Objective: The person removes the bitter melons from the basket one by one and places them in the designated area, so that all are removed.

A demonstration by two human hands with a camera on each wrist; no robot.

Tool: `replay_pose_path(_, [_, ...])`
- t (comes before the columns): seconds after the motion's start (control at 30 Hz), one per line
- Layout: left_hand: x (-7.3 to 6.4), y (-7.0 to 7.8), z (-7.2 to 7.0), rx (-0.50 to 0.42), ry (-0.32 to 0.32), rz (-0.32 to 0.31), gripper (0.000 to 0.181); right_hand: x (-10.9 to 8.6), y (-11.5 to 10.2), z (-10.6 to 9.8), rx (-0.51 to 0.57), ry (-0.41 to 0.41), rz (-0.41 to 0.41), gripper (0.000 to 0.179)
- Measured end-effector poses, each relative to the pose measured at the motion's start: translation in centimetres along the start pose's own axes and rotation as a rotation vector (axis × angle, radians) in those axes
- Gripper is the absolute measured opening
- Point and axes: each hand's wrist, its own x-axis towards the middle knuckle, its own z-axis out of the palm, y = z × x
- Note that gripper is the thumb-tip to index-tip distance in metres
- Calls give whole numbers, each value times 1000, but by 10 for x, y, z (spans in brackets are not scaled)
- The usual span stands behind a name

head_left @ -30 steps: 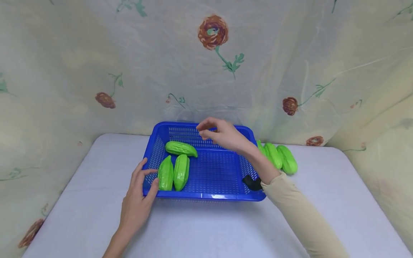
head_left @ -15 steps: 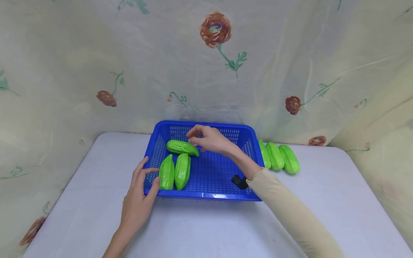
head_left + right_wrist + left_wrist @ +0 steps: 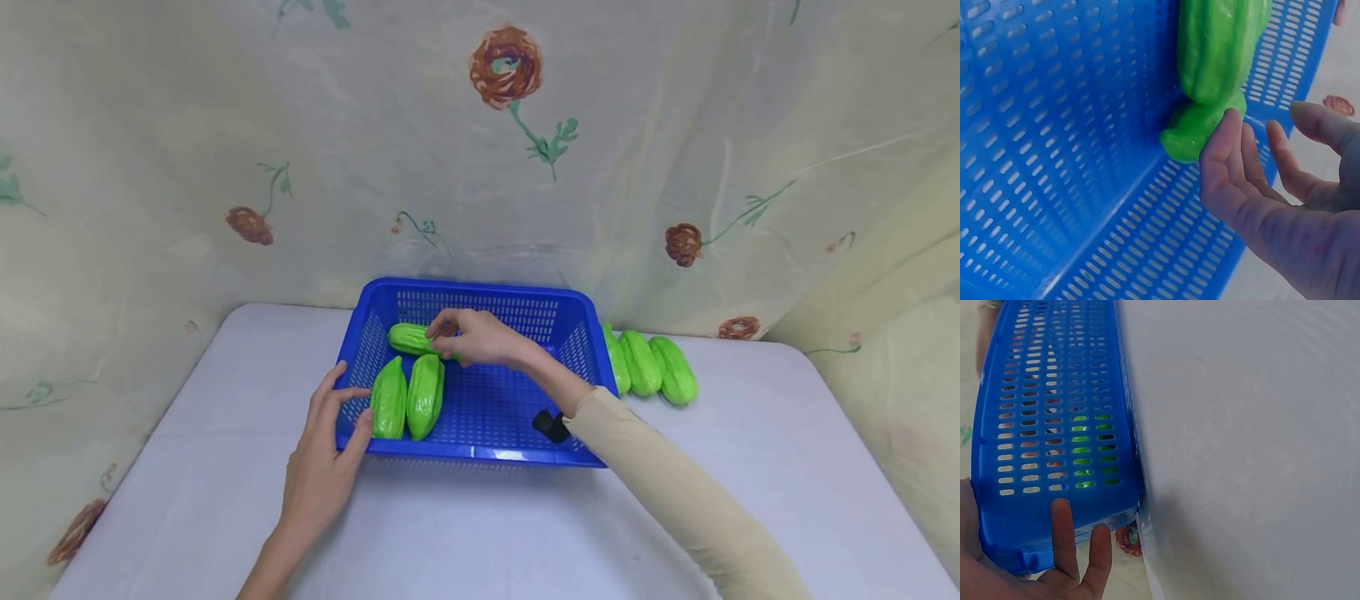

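A blue plastic basket (image 3: pixel 495 400) with slotted walls stands on the white-covered table. Inside, at its left end, lie three green ridged gourds: one crosswise at the back (image 3: pixel 408 337), and two side by side in front, the left one (image 3: pixel 387 400) and its neighbour (image 3: pixel 425 398). My left hand (image 3: pixel 322 450) grips the basket's front left corner, with fingertips (image 3: pixel 1063 519) against the outer wall. My right hand (image 3: pixel 480 336) hovers over the back gourd, hiding its right end; its fingers are loosely bent with thumb apart, holding nothing. Two overlapping gourds (image 3: pixel 1216 56) show just beyond its fingertips in the right wrist view.
Three more green gourds (image 3: pixel 675 371) lie on the table just right of the basket. A floral curtain (image 3: pixel 480 167) hangs close behind the basket. The black wrist device (image 3: pixel 551 426) sits over the basket's right end.
My right hand has moved left and lower, from over the basket's back middle to over the back gourd. The left hand stays on the corner. The gourds lie as before.
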Motion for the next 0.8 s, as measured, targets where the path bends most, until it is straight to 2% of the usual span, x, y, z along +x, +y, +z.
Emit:
replay_pose_path(0.3, [0, 0, 0, -15, -5, 2, 34, 4, 0, 8, -110, -47, 9, 36])
replay_pose_path(0.43, [0, 0, 0, -7, -6, 1, 34, 3, -1, 8, -97, -51, -6, 36])
replay_pose_path(0.6, [0, 0, 0, 1, -3, 2, 34, 2, 1, 10, -52, -95, -23, 37])
replay_pose_path(0.8, [-1, 0, 0, 2, -4, 1, 34, 3, 4, 14, 9, -111, 3, 37])
